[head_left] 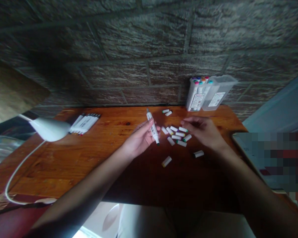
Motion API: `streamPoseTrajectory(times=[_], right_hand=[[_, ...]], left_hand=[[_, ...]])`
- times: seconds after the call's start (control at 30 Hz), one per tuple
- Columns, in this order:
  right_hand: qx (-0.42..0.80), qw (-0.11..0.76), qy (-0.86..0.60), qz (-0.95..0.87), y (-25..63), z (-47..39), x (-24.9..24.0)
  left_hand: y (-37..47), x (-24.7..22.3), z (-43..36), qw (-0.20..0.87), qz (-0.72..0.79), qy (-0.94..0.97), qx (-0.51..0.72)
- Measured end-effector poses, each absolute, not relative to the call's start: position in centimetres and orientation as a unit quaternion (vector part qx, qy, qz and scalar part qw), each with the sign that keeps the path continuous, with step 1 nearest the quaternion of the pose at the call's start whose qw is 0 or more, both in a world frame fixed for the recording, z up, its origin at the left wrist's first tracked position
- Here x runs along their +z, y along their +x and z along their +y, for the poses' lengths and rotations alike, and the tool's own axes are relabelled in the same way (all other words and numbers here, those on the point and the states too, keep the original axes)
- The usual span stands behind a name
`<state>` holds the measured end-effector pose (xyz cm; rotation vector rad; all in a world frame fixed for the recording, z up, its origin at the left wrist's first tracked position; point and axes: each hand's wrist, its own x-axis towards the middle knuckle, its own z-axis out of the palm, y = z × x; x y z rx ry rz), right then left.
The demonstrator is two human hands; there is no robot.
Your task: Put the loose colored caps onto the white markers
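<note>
My left hand is closed around a white marker, which is tilted with its grey tip upward and a dark green end downward. No cap sits on the upper tip. Just right of it, a loose cluster of white marker caps with coloured ends lies on the wooden table. My right hand hovers at the right edge of this cluster, fingers loosely bent and thumb beside the nearest caps. Nothing shows between its fingertips. Single caps lie nearer to me, one with a yellow end and one with a dark end.
Several white markers lie in a row at the left, beside a white lamp with a cord. Two caps lie farther back. A clear case of markers and its open half stand against the brick wall.
</note>
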<state>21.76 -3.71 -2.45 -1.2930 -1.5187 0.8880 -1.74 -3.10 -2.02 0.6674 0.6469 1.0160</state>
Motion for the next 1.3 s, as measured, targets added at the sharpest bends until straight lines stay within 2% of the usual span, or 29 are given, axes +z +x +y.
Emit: streamPoseTrajectory(times=[0.13, 0.2, 0.33, 0.4, 0.5, 0.6, 0.77, 1.3], right_hand=[[0.316, 0.321, -0.526, -0.721, 24.3, -3.6, -2.3], [0.3, 0.284, -0.534, -0.738, 24.9, -3.5, -2.5], [0.231, 0.298, -0.539, -0.753, 24.3, -3.2, -3.1], [0.234, 0.301, -0.525, -0.761, 23.8, -3.3, -3.1], [0.32, 0.267, -0.509, -0.753, 24.2, -3.7, -2.4], [0.44, 0.198, -0.488, -0.727, 26.0, -4.3, -1.3], [0.55, 0.112, -0.458, -0.69, 28.1, -5.1, -0.8], [0.444, 0.11, -0.446, -0.769, 24.3, -5.2, -1.7]], left_hand=[[-2.2, -2.3, -2.3, 0.747, 0.322, 0.296, 0.501], [-2.2, -2.4, -2.2, 0.745, 0.326, 0.289, 0.504], [-2.1, -2.5, -2.2, 0.752, 0.333, 0.273, 0.499], [-2.1, -2.5, -2.2, 0.754, 0.333, 0.271, 0.498], [-2.0, -2.6, -2.1, 0.75, 0.339, 0.272, 0.498], [-2.1, -2.6, -1.9, 0.744, 0.347, 0.271, 0.503], [-2.0, -2.6, -1.7, 0.743, 0.353, 0.264, 0.504], [-1.6, -3.4, -1.9, 0.752, 0.337, 0.292, 0.486]])
